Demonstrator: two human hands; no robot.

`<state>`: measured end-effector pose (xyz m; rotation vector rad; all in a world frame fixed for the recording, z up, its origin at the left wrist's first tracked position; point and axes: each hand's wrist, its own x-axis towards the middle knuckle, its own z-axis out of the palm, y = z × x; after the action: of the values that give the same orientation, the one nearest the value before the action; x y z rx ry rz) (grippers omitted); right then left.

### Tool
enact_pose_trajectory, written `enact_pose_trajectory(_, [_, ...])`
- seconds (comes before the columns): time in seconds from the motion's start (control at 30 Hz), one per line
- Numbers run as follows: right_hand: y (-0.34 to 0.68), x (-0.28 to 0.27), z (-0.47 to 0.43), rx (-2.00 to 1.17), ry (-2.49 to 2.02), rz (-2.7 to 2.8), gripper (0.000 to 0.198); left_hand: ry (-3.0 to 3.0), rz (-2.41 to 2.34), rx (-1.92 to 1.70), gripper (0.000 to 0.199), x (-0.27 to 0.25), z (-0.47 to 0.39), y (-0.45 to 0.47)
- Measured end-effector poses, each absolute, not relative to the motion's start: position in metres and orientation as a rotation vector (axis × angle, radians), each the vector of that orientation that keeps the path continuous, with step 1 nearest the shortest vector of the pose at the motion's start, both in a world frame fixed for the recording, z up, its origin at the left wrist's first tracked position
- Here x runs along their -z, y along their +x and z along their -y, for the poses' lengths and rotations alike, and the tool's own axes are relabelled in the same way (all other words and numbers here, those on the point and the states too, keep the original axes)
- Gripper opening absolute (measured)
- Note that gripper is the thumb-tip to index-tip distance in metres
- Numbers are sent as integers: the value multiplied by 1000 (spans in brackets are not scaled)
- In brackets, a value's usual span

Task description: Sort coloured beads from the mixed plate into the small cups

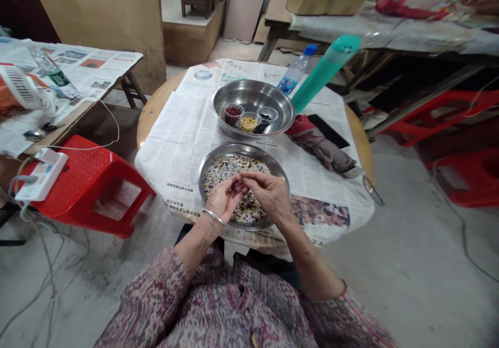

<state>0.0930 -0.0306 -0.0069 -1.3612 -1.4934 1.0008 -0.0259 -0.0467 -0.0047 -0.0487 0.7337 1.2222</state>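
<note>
Both hands are over the near steel bowl (pixel 284 177), which holds a mix of small white, yellow, dark red and black pieces (pixel 224 168), like grains or beads. My left hand (pixel 225 197), with a silver bangle at the wrist, is turned palm up with its fingers curled in. The fingers of my right hand (pixel 272 196) are pinched together and meet the left fingertips. Whatever lies between the fingers is too small to make out. In the far steel bowl (pixel 253 89) stand clear cups of dark red pieces (pixel 233 115), yellow pieces (pixel 248 123) and black pieces (pixel 265 119).
Newspaper (pixel 167 140) covers the round table. Behind the far bowl are a blue-capped bottle (pixel 295 69) and a tall teal object (pixel 327 72). A folded umbrella (pixel 322 142) and a black flat object (pixel 327 131) lie right. A red stool (pixel 97 187) bears a power strip (pixel 42 174).
</note>
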Motion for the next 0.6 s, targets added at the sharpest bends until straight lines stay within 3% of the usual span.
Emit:
enact_pose_trajectory(0.17, [94, -4, 30, -868, -1336, 1438, 22, -15, -746, -1199, 20, 8, 48, -27])
enact_pose_trajectory(0.43, [90, -55, -36, -206, -1328, 1507, 20, 22, -761, -1137, 24, 9, 48, -29])
enact_pose_trajectory(0.6, [97, -49, -85, -180, -1404, 1649, 24, 15, -754, -1145, 22, 11, 50, -30])
